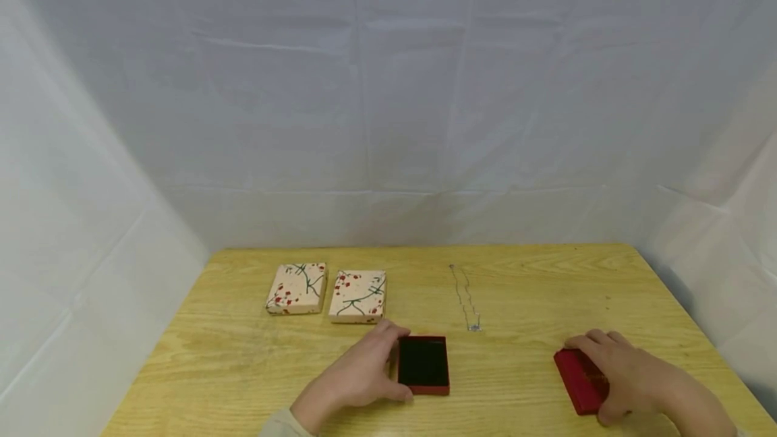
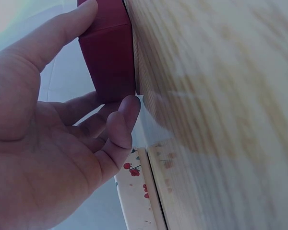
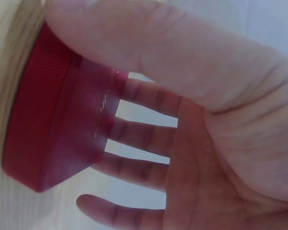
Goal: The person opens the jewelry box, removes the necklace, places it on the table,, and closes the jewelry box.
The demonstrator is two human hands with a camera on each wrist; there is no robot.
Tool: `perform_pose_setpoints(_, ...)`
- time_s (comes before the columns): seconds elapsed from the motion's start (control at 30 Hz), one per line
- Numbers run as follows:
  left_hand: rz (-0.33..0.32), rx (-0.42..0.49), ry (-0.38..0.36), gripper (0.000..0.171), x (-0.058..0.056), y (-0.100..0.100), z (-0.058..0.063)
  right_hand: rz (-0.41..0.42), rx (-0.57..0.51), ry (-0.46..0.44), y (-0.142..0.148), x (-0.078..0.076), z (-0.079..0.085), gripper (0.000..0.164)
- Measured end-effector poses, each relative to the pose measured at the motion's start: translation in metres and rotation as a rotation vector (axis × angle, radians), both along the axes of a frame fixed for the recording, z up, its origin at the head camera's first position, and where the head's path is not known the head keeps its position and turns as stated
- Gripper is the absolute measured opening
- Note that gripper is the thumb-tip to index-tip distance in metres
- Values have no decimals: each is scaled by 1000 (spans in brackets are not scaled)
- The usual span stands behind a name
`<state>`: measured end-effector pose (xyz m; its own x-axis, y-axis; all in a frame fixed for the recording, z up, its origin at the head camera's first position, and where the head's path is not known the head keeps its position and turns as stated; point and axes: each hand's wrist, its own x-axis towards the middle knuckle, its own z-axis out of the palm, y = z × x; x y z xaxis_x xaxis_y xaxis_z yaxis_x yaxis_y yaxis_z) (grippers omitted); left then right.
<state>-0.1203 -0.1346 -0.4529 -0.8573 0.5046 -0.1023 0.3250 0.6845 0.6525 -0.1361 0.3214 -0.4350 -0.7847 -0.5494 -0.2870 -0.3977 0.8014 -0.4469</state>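
Near the front middle of the table, a small red jewellery box base [image 1: 429, 390] lies with its black inside facing up. My left hand [image 1: 361, 373] holds it from the left, thumb at the near edge and fingers at the far one; the left wrist view shows the thumb on its red side [image 2: 108, 52]. Farther right, my right hand [image 1: 634, 369] grips a red box lid [image 1: 579, 386] across its near and far edges. Gold marks run over the lid's top [image 3: 77, 129] in the right wrist view. Behind and between the hands lies a thin silver necklace [image 1: 475, 328], stretched away from me with its pendant at the near end.
Two cream boxes with red blossoms and dark branches, a left one [image 1: 297, 288] and a right one [image 1: 358, 297], sit at the back left of the wooden table [image 1: 504, 383]. White sheeting [image 1: 400, 120] hangs behind the table and along both sides.
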Motion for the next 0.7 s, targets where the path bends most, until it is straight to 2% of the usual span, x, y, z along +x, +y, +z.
perform_pose_setpoints(0.23, 5, -3, -3, 96, 0, 0, 1, -4, -22, -15, -1, 0, -2, 93)
perform_pose_setpoints(0.43, 9, -6, -10, 96, 1, 0, 1, 5, -30, 32, -3, 2, -1, 89)
perform_pose_setpoints(0.63, 13, -9, -17, 98, 1, 0, 2, 0, -36, 116, -11, 3, 1, 89)
perform_pose_setpoints(0.7, 15, -10, -15, 98, 1, 0, 2, -6, -44, 116, -14, 2, 2, 89)
